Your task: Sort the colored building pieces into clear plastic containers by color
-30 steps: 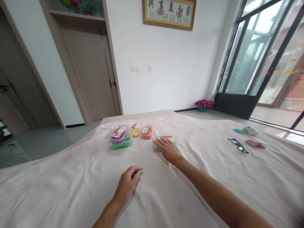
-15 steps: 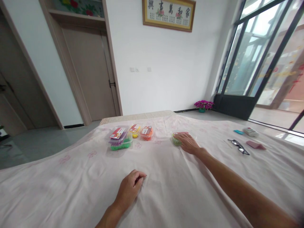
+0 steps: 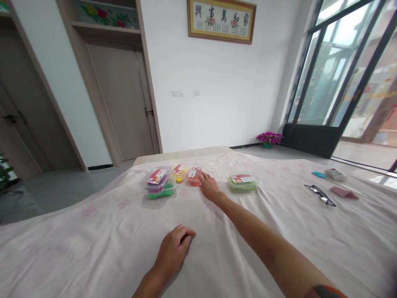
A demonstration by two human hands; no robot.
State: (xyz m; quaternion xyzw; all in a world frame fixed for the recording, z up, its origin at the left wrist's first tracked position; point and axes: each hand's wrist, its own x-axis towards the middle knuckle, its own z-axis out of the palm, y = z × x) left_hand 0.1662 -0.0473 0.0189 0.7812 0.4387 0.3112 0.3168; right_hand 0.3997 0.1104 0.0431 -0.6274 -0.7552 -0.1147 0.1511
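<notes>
My right hand [image 3: 209, 186] reaches across the cloth, its fingers stretched out against the right side of a clear plastic box with orange pieces [image 3: 193, 177]. I see no grip around that box. My left hand [image 3: 176, 247] rests on the cloth nearer to me, fingers curled in, with nothing visible in them. A box with yellow pieces [image 3: 179, 172] stands just left of the orange one. Further left, a box with purple pieces [image 3: 156, 178] sits on a box with green pieces [image 3: 161, 192]. Right of my right hand stands a box with light green pieces [image 3: 242, 182], its labelled lid uncovered.
A pale pink cloth [image 3: 102, 244] covers the table. To the right lie black-framed glasses [image 3: 321, 194], a pink folded cloth [image 3: 344, 192], a blue packet [image 3: 319, 174] and a white pack [image 3: 336, 174]. Purple flowers [image 3: 269, 138] stand on the floor by the glass door.
My right hand has left the light green box and moved left to the orange box. My left hand stays in place on the cloth. The view has shifted slightly.
</notes>
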